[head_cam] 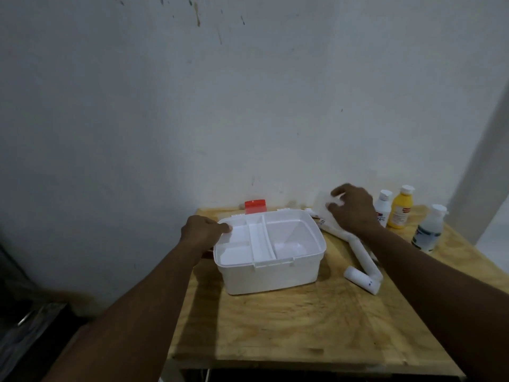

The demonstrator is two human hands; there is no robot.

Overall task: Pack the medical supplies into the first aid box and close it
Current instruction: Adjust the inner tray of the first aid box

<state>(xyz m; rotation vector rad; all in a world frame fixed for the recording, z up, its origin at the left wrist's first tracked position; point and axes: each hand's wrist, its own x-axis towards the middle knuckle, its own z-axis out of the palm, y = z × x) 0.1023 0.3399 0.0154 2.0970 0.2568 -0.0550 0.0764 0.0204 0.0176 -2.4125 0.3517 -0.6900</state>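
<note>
Packing had barely started: first aid box sat open mid-table, tray empty. I had left hand gripping its left rim, right hand pinching a white packet beside the bottles. Next I'd reckon it needed lifting into the box.

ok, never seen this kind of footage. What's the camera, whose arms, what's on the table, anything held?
One picture, from a camera worn on a person's head, looking down at their own bare arms. No machine. On the wooden table stands an open white first aid box with a divided tray; nothing shows in its compartments. The left hand steadies its rim. The right hand has its grip on a white packet. Nearby lie white rolls, and three bottles stand near the wall.
</note>
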